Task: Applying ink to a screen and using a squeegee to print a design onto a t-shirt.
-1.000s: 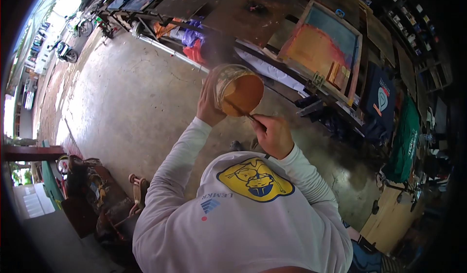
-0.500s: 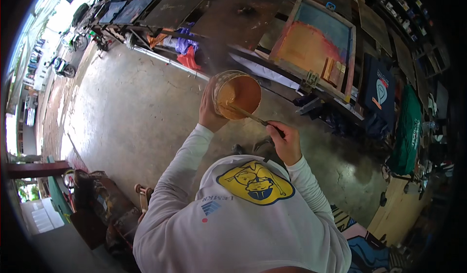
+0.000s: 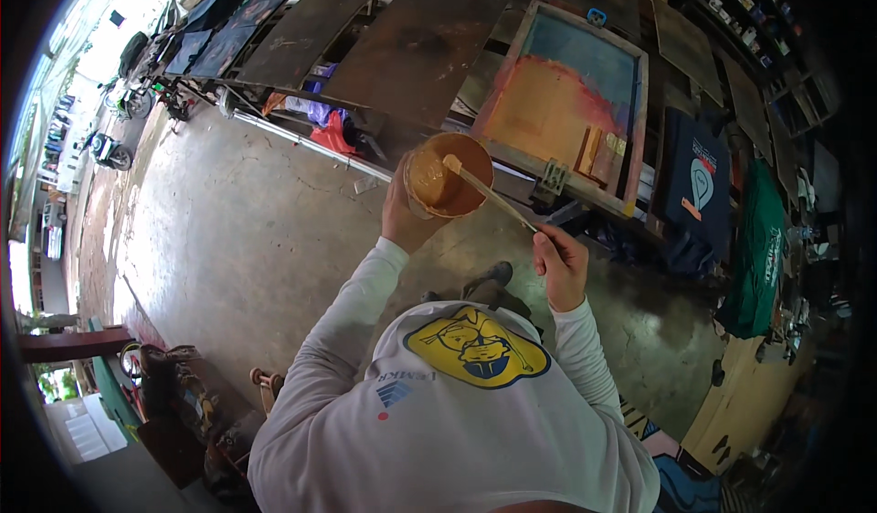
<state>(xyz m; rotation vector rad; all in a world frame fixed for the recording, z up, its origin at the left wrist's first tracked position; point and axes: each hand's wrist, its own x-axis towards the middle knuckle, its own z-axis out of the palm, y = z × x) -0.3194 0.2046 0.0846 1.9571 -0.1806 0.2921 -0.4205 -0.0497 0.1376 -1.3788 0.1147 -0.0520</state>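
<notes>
My left hand (image 3: 409,213) grips a round tub (image 3: 473,182) from its left side, tilted so that its mouth faces me. Orange-tan paint (image 3: 427,180) coats the inside and pools toward the tub's left. Between the fingers and thumb of my right hand (image 3: 561,263) is the end of a thin stirring stick (image 3: 498,200). The stick's paint-covered tip is over the tub's mouth, higher than the pooled paint. Beyond the tub, a framed printing screen (image 3: 559,93) stained orange, red and blue lies on the long table.
Dark boards (image 3: 416,52) cover the table (image 3: 352,102). A wooden squeegee-like block (image 3: 592,155) and a metal clamp (image 3: 552,179) sit at the screen's near edge. Dark printed shirt (image 3: 699,179) and green cloth (image 3: 756,248) hang at right. Motorbikes (image 3: 111,151) stand far left on the concrete floor (image 3: 228,221).
The stick's tip has lifted out of the pooled paint, and my right hand has moved slightly right. My left hand still holds the tub. The view has shifted toward the table.
</notes>
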